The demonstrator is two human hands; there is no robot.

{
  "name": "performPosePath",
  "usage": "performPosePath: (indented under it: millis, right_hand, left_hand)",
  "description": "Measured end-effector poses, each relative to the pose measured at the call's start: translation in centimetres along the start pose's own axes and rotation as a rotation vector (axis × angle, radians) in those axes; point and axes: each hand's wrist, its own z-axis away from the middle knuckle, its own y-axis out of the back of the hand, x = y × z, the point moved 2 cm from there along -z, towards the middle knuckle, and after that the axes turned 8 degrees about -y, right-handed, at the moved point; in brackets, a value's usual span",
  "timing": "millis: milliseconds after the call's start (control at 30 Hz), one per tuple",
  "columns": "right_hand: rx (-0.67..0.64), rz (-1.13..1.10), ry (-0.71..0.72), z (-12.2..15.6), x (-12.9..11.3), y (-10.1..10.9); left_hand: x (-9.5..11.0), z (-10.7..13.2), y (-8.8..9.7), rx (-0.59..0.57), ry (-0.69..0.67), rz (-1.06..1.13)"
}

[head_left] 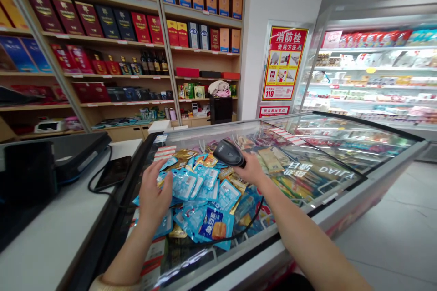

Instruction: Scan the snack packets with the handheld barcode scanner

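Packet pile [198,186] sits on the glass top of a chest freezer [341,200]: mostly blue pouches, some gold. One near the front of the pile has a dark-blue panel and a food picture.

Right hand [251,168] is clamped on the handle of a black barcode scanner [228,152], over the far right part of the pile, nose pointing left across it. From where I stand, can't tell if the scanner touches any packet. Its cable [253,222] loops down the right side of the pile and runs along the front.

Left hand [153,193] is at the pile's left edge, thumb and fingers apart, packets showing in the gap. Can't tell if it's touching them.

Left of the pile: white worktop [51,227], with a dark phone [114,172] lying flat and a dark flat-topped device [82,157] beside it. Beyond the pile: shelving [184,8] full of boxes and bottles. Beyond and right of the pile: red-and-yellow poster [285,66] on the wall.
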Motion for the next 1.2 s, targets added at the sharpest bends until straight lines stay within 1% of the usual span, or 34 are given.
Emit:
performPosePath:
  millis: [33,100,133,200,267,300,367,433,533,633,733,833,933,1000,1033,1133,1200]
  right_hand:
    - [-0.001,0.014,-0.004,0.1,0.1,-0.1]
    - [-0.007,0.058,-0.013,0.2,0.3,-0.4]
    - [-0.008,0.092,-0.017,0.2,0.3,-0.5]
    - [-0.031,0.169,-0.005,0.3,0.3,-0.8]
    - [-0.082,0.249,0.024,0.4,0.1,-0.9]
    - [-0.107,0.284,0.037,0.4,0.0,-0.9]
    - [-0.130,0.331,0.047,0.6,-0.1,-0.8]
    - [-0.107,0.354,0.042,1.1,0.1,-0.3]
    - [-0.030,0.388,0.020,2.1,0.7,0.4]
    - [0.067,0.418,-0.001,3.3,1.4,1.0]
    - [0.132,0.426,-0.020,4.0,1.6,1.1]
    - [0.147,0.416,-0.022,4.3,1.5,0.7]
    - [0.117,0.397,0.035,4.5,1.3,0.1]
    - [0.101,0.381,0.067,4.5,1.3,-0.1]
    - [0.100,0.374,0.070,4.5,1.3,-0.1]
    - [0.106,0.359,0.050,4.5,1.3,-0.1]
    - [0.106,0.349,0.035,4.5,1.1,0.0]
  left_hand:
    - [-0.2,0.0,0.0,-0.012,-0.006,-0.011]
    - [-0.7,0.2,-0.3,-0.097,-0.025,-0.023]
    - [-0.9,0.3,-0.5,-0.170,-0.035,-0.027]
    - [-1.2,0.7,-1.1,-0.356,-0.061,-0.053]
    - [-1.3,1.3,-1.5,-0.524,-0.087,-0.124]
    - [-1.3,1.6,-1.7,-0.584,-0.096,-0.170]
    - [-1.0,2.1,-1.9,-0.640,-0.094,-0.255]
    - [-0.5,2.4,-2.1,-0.635,-0.075,-0.302]
    - [0.3,2.5,-2.7,-0.593,-0.034,-0.320]
    - [1.2,2.2,-3.5,-0.594,0.008,-0.317]
    - [1.9,1.8,-4.5,-0.600,0.014,-0.314]
    - [2.3,1.5,-5.7,-0.591,-0.005,-0.310]
    - [2.3,1.3,-6.3,-0.567,-0.022,-0.298]
    - [2.2,1.2,-6.0,-0.513,-0.050,-0.289]
    - [2.1,1.2,-5.6,-0.469,-0.072,-0.285]
    - [1.6,1.2,-3.4,-0.336,-0.128,-0.247]
    - [1.3,1.4,-2.0,-0.306,-0.141,-0.160]
